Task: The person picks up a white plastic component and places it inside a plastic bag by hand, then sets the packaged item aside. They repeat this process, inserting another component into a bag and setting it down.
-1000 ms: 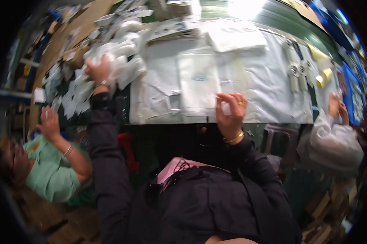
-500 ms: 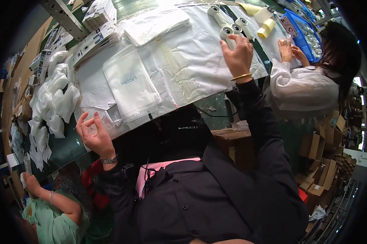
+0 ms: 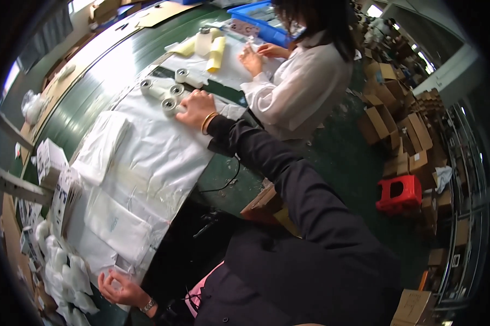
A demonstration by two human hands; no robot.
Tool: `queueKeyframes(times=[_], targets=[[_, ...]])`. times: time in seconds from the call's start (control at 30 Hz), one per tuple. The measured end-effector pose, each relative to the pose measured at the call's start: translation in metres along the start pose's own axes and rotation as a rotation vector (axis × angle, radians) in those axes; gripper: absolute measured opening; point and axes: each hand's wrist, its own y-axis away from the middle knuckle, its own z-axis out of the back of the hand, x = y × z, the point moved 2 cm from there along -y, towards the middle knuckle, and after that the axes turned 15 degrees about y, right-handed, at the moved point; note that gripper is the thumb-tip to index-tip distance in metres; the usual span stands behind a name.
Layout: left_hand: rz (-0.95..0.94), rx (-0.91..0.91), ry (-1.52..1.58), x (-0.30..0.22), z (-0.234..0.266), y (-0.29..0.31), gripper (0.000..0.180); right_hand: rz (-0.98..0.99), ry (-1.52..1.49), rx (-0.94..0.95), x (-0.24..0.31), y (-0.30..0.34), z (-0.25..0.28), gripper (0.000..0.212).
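Your right hand lies flat, fingers spread, touching a white tape roll on the far plastic sheet, while your left hand curls loosely, empty, at the bench's near-left edge beside white bags.

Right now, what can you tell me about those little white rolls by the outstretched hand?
Four small white rolls, like tape spools with dark hollow cores, lie loosely clustered at the far end of the clear plastic sheet on the green table. The right hand, with a gold bangle at its wrist, rests palm down against the nearest one. Whether it grips the roll cannot be told.
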Motion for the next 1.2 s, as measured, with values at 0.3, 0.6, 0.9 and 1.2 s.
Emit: queueKeyframes(times=[0.3, 0.6, 0.9, 1.2], targets=[[-0.074, -0.007, -0.059, -0.015, -0.007, -0.016, 0.016, 0.457, -0.303, -0.122, 0.041, 0.073, 0.023, 0.031], [-0.089, 0.009, -0.101, -0.017, -0.009, -0.011, 0.016, 0.660, -0.230, -0.051, 0.077, 0.105, 0.032, 0.031], [-0.153, -0.032, -0.017, -0.029, -0.008, -0.017, 0.012, 0.854, -0.041, -0.187, 0.092, 0.123, 0.051, 0.035], [0.092, 0.102, 0.081, -0.029, -0.007, -0.009, 0.013, 0.842, -0.236, -0.262, 0.097, 0.149, 0.072, 0.040]])
